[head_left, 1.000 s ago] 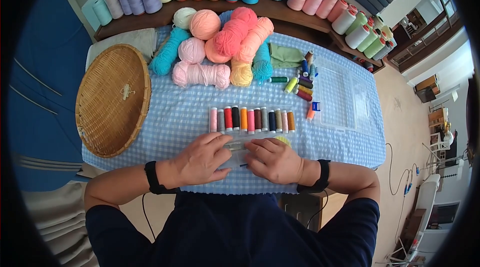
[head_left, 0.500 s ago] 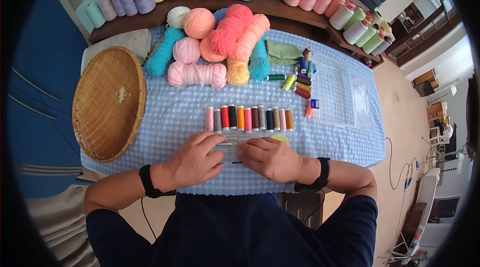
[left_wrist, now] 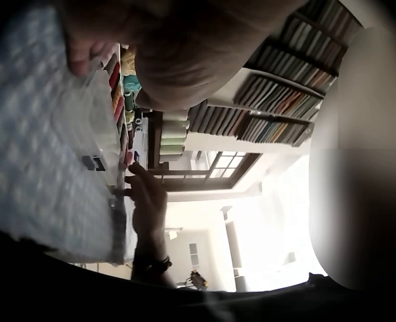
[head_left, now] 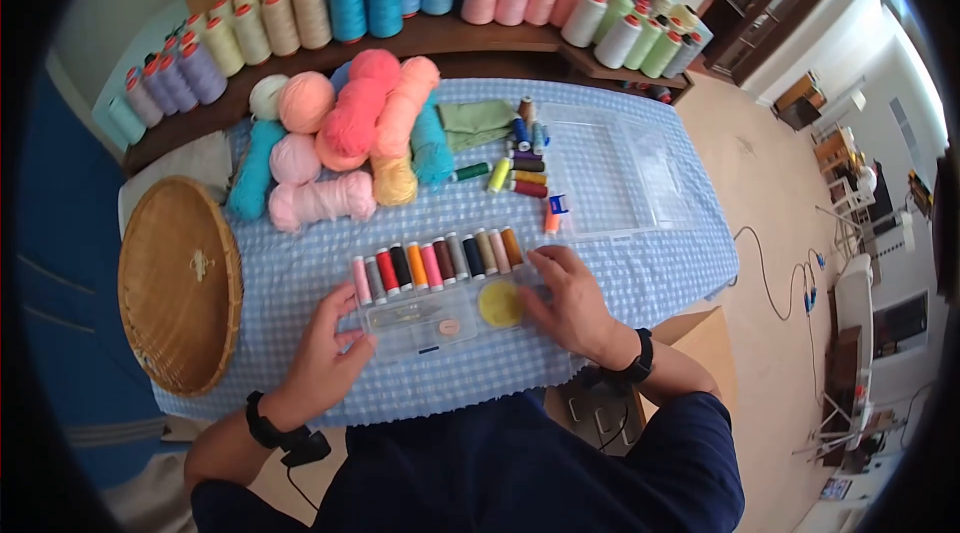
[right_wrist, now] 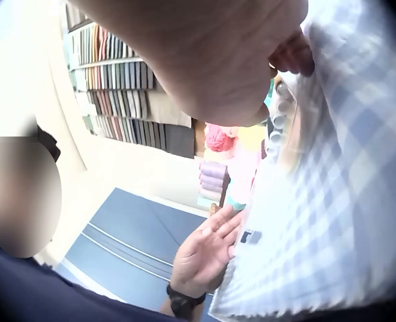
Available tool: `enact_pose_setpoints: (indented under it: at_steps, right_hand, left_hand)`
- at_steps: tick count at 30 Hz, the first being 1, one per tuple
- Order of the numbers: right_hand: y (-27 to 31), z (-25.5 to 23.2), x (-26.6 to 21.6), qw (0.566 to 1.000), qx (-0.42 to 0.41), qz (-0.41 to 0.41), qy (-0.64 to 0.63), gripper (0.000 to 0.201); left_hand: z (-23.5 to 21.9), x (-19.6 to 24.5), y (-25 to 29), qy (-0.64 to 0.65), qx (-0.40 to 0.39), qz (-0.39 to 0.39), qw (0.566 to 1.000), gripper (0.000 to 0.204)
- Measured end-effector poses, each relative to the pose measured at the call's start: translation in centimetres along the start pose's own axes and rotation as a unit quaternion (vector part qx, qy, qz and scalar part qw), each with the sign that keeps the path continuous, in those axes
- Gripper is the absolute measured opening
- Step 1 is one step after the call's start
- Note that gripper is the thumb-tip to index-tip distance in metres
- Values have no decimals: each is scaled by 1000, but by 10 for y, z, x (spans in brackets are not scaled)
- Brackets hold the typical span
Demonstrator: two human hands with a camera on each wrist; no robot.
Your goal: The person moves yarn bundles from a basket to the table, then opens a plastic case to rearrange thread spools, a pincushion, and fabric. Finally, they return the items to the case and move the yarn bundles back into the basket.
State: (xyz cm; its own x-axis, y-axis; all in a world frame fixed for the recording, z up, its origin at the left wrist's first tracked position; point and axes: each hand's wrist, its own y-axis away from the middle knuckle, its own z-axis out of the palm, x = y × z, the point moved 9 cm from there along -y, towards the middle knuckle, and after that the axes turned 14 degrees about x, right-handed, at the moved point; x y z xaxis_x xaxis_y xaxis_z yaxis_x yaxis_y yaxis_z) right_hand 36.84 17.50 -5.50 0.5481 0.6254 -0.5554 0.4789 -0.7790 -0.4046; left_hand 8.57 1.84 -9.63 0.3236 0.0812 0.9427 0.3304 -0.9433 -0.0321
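In the head view, a clear plastic box [head_left: 420, 343] lies on the checked cloth. Along its far side runs a row of colourful thread spools [head_left: 416, 264]. Its near compartments hold thin needle-like pieces [head_left: 402, 313], a small pinkish disc [head_left: 449, 327] and a round yellow piece [head_left: 500, 304]. My left hand [head_left: 328, 361] is at the box's left end, fingers fairly straight and thumb apart; its palm shows in the right wrist view. At the opposite end is my right hand [head_left: 574, 305], fingers extended along the edge by the yellow piece.
Behind the box are yarn balls and skeins [head_left: 350, 133], loose spools [head_left: 527, 180], a folded green cloth [head_left: 475, 123] and an empty clear case [head_left: 610, 173]. A wicker basket [head_left: 180, 283] stands at left. Thread cones [head_left: 385, 5] line the shelf at the back.
Both hands have parted from the middle of the box to its two ends, uncovering the near compartments. The head view has turned, so the table and yarn appear tilted and shifted left.
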Motion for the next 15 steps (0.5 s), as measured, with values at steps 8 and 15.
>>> enact_pose_setpoints:
  at_steps: [8,15]
  right_hand:
    - [22,10,8,989,-47,83,-114,53]
    - [21,-14,10,979,17,79,-186,45]
  left_hand:
    - [-8,-40,-15,178,84,-231,953,61]
    - [-5,-43,-24,183,99,-142,968,46]
